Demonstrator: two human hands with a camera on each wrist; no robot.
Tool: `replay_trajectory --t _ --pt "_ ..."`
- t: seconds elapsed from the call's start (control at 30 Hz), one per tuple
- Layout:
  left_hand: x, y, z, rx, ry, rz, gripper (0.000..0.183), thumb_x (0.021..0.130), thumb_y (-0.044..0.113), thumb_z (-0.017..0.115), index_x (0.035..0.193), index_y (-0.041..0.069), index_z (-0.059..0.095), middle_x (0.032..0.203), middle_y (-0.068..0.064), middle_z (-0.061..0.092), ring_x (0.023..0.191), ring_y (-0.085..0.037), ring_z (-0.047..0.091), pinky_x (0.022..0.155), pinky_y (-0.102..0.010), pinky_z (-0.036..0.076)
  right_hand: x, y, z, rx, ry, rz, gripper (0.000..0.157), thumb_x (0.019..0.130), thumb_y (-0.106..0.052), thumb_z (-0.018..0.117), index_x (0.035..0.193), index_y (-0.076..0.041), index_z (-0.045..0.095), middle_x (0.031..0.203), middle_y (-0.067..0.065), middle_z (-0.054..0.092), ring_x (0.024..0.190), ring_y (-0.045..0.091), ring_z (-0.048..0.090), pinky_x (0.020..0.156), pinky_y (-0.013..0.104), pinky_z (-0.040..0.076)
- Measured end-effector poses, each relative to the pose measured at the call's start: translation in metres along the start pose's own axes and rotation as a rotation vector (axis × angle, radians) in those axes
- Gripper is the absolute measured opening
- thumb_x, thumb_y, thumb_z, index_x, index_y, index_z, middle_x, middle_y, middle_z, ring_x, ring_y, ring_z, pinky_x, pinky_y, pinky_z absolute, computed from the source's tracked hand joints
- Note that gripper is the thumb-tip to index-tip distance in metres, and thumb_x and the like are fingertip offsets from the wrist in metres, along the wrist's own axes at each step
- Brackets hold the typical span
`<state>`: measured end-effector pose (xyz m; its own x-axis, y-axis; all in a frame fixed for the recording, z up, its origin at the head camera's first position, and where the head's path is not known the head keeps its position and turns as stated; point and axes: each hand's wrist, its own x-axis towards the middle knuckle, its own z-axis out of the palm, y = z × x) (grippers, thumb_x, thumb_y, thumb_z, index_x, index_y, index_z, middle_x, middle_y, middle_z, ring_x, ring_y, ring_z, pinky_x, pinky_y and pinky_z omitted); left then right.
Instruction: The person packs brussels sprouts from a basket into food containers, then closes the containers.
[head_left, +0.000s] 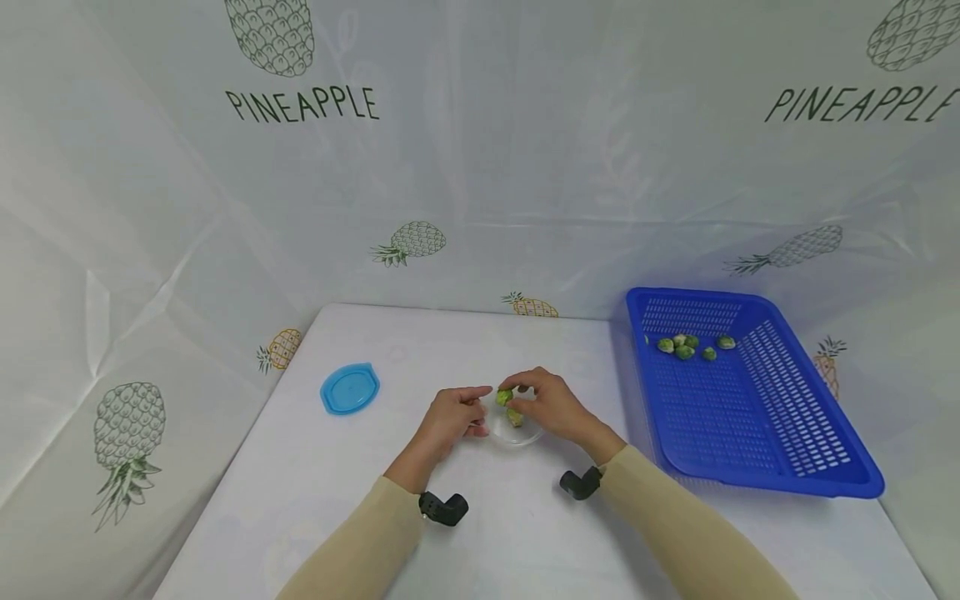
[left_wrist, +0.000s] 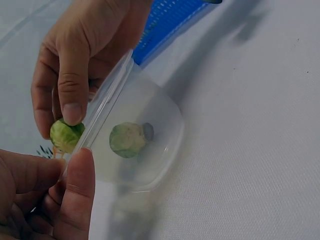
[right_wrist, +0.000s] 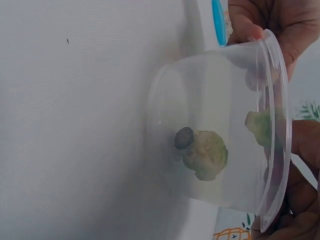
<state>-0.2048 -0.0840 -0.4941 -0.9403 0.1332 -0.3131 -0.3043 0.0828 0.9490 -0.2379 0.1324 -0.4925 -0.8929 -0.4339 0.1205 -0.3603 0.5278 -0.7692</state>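
Note:
A clear plastic container (head_left: 516, 440) stands on the white table. My left hand (head_left: 450, 417) pinches its rim between thumb and finger, best seen in the left wrist view. My right hand (head_left: 551, 404) holds a green Brussels sprout (left_wrist: 65, 136) between thumb and fingers, at the container's mouth. Inside the container lies another Brussels sprout (right_wrist: 207, 156), pale green, with a dark round end against the bottom. Through the clear wall, the right wrist view shows part of the held sprout (right_wrist: 261, 127).
At the right stands a large blue basket (head_left: 727, 425), with several Brussels sprouts (head_left: 684, 352) near its far end. A light blue lid (head_left: 350, 389) lies on the table to the left. Behind the table hangs a pineapple-printed white sheet (head_left: 480, 167).

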Motion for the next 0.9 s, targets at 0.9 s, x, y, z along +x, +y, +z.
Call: replay_trajectory --t 0.9 --pt "0.002 -0.0016 -0.0019 -0.013 -0.024 0.036 0.045 0.099 -0.003 0.057 0.143 0.0 0.064 0.096 -0.006 0.056 0.068 -0.013 0.061 0.067 -0.024 0.064 0.0013 -0.0015 0.0033 -0.107 -0.023 -0.085 0.028 0.093 -0.001 0.075 0.114 -0.02 0.079 0.118 -0.001 0.071 0.109 0.021 0.06 0.096 0.047 0.054"
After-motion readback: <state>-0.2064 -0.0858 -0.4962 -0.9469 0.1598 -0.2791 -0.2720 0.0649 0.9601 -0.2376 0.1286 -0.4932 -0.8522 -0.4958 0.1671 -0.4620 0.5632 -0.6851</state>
